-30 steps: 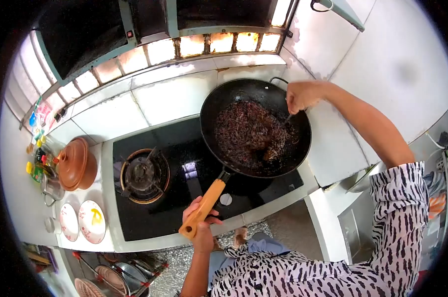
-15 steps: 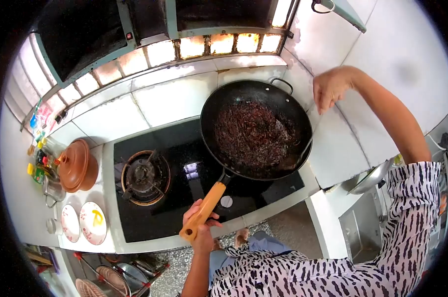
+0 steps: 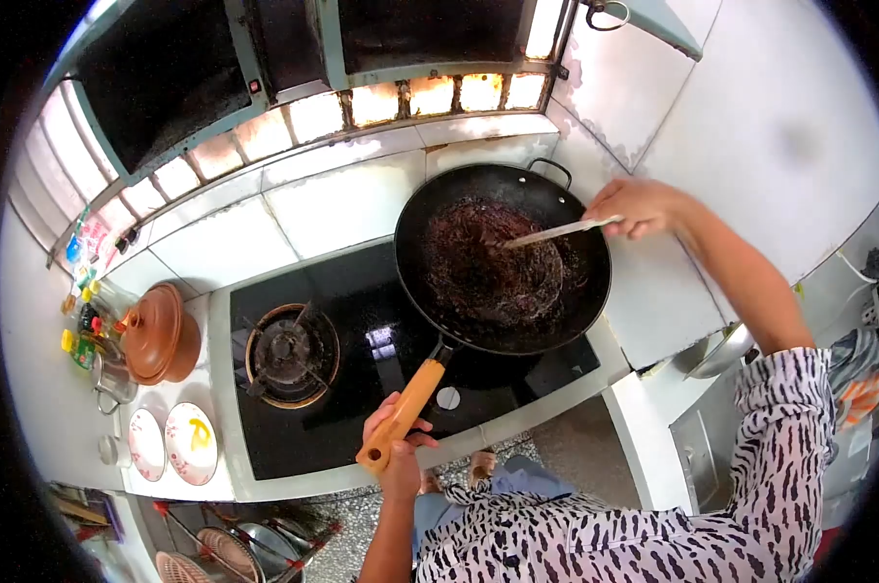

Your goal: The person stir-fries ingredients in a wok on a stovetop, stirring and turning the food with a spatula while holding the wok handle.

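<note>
Now on the near side of the round black metal wok (image 3: 503,181): wrapping the long orange-tan wooden handle (image 3: 415,394) in the closed fingers of the left hand (image 3: 401,470). Over at the wok's right rim: pinching a slim pale-grey utensil (image 3: 561,231) in the narrowed fingers of the right hand (image 3: 643,206), and dipping into the glossy dark reddish-brown mass (image 3: 488,291) inside the wok. Could slop over the wok's right edge if swept too hard. Could skid on the shiny black cooktop (image 3: 284,442) beneath the wok if held loosely. Might scorch at the wok's bottom if left unturned.
</note>
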The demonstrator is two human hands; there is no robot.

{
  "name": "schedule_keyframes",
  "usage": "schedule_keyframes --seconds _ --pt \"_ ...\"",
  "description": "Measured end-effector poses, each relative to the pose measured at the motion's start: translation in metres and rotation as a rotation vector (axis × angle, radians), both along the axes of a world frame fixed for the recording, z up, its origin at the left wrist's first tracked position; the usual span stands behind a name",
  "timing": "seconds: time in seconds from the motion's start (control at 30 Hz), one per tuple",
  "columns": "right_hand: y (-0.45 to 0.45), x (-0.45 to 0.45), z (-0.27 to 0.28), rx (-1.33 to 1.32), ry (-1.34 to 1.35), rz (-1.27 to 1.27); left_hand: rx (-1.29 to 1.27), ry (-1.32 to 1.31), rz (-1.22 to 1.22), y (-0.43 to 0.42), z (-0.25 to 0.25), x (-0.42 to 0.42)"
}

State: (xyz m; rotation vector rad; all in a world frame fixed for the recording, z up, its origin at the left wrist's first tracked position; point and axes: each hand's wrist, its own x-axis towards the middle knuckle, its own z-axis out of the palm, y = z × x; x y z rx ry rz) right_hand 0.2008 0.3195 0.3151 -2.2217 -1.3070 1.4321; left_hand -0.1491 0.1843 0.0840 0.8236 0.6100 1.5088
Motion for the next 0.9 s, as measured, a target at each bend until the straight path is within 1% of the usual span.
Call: schedule_keyframes --seconds 0.13,0.2,0.23,0.3,0.33,0.4,0.43,0.5,0.53,0.6,0.63,0.67,0.7,0.73,0.8,0.87,0.9 --pt "-0.013 0.016 0.03 0.007 0.03 -0.094 -0.016 -0.013 0.001 -0.001 -0.001 0.0" --pt "-0.018 0.018 0.036 -0.007 -0.104 0.105 -0.033 0.003 0.001 -0.001 0.002 0.001" --pt "-0.02 0.014 0.039 -0.004 -0.103 0.099 -0.03 0.003 -0.004 -0.001 0.004 0.001" --pt "-0.019 -0.001 0.042 -0.114 -0.274 0.388 -0.028 0.004 0.003 -0.001 0.006 0.001" --pt "-0.02 -0.008 0.039 -0.114 -0.275 0.386 -0.028 0.003 0.001 -0.001 0.006 0.001" --pt "-0.026 -0.025 0.03 -0.115 -0.297 0.521 -0.032 -0.002 0.001 -0.001 0.004 0.001" --pt "-0.028 -0.034 0.026 -0.116 -0.3 0.524 -0.032 -0.004 0.004 -0.001 0.004 0.001" --pt "-0.031 -0.054 0.015 0.072 -0.209 0.73 -0.052 -0.04 -0.005 -0.002 0.004 0.002" --pt "-0.031 -0.064 0.008 0.071 -0.21 0.733 -0.053 -0.042 -0.003 -0.002 0.003 0.002" --pt "-0.031 -0.08 -0.013 0.234 -0.337 0.755 -0.044 -0.044 -0.013 -0.001 0.001 0.002" --pt "-0.027 -0.079 -0.039 0.443 -0.414 0.867 -0.042 -0.047 -0.017 -0.001 0.001 0.002" --pt "-0.027 -0.089 -0.051 0.556 -0.357 0.797 -0.046 -0.047 -0.021 -0.001 0.001 0.002" --pt "-0.022 -0.103 -0.061 0.508 -0.389 0.678 -0.052 -0.044 -0.024 -0.002 0.001 0.001" --pt "-0.012 -0.113 -0.072 0.509 -0.415 0.617 -0.051 -0.043 -0.027 -0.003 0.001 0.001" --pt "0.007 -0.133 -0.079 0.527 -0.589 0.537 -0.026 -0.017 -0.003 -0.004 0.001 0.002" --pt "0.022 -0.14 -0.063 0.56 -0.679 0.607 -0.03 -0.024 0.0 -0.005 0.003 0.003" --pt "0.041 -0.134 -0.063 0.59 -0.797 0.779 -0.034 -0.03 0.007 -0.005 0.004 0.003"
